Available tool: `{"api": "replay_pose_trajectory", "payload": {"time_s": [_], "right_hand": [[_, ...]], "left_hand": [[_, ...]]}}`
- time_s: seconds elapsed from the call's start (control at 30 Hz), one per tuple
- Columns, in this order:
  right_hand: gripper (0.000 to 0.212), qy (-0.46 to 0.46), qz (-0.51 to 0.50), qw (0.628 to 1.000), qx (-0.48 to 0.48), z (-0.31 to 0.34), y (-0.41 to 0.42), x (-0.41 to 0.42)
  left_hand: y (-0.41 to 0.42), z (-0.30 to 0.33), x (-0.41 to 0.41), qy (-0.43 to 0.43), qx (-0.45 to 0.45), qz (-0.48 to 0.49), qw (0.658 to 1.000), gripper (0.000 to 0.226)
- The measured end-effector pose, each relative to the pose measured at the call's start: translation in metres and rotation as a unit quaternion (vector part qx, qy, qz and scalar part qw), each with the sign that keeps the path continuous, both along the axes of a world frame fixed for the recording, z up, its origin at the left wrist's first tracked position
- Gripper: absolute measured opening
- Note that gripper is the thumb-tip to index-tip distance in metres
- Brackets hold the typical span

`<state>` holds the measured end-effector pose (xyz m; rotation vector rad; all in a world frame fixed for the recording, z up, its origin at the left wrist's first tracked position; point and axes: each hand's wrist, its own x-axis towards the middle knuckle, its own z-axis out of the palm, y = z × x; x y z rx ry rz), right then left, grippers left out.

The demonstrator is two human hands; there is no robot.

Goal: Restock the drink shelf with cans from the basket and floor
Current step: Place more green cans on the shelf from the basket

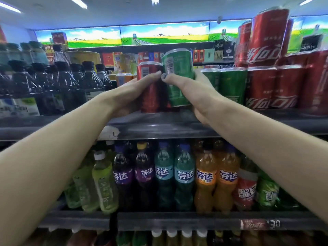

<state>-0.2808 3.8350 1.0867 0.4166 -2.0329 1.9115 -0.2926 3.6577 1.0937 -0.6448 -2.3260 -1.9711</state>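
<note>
On the far left of the upper shelf stand dark bottles in a tight block. Next to them, near the middle, the left hand has its grip wrapped round a red cola can, thumb lying across the can's upper side; the can stands upright, and its base looks to be on or just above the shelf edge. Just to its right, the right hand holds a green can, grip curled round it with the thumb on the near face. This can is tilted and lifted clear of the shelf, higher than the red one. The two thumbs almost touch. Further right sit a row of green cans, then stacked red cola cans reaching to the right edge.

The step in hand seems to be placing both cans into the gap at the middle of the shelf. To do it well, set the red can flat first and slide it back, label turned to the front. Then level the green can before lowering it, and bring it toward the green row on the right, so like stands with like. Keep the cans apart while moving; a knock could topple the stacked ones nearby.

Neither the basket nor the floor is in view. On the shelf below stand coloured Fanta bottles.
</note>
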Motion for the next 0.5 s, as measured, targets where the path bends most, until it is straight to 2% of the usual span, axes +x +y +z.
{"api": "replay_pose_trajectory", "payload": {"time_s": [0.1,0.3,0.4,0.5], "right_hand": [[0.091,-0.004,-0.031,0.999,0.034,-0.002,-0.002,0.005],[0.058,0.032,-0.079,0.992,0.090,-0.008,-0.001,0.026],[0.053,0.070,-0.106,0.986,0.104,-0.012,0.001,0.036],[0.049,0.103,-0.126,0.981,0.108,-0.014,0.007,0.044]], "left_hand": [[-0.011,-0.001,-0.002,0.007,-0.025,-0.006,1.000,0.045],[-0.019,-0.003,-0.007,0.009,-0.031,-0.005,0.999,0.055],[-0.016,-0.002,-0.005,0.029,-0.021,-0.001,0.999,0.043],[-0.017,0.000,-0.005,0.056,-0.001,0.031,0.998,0.050]]}}
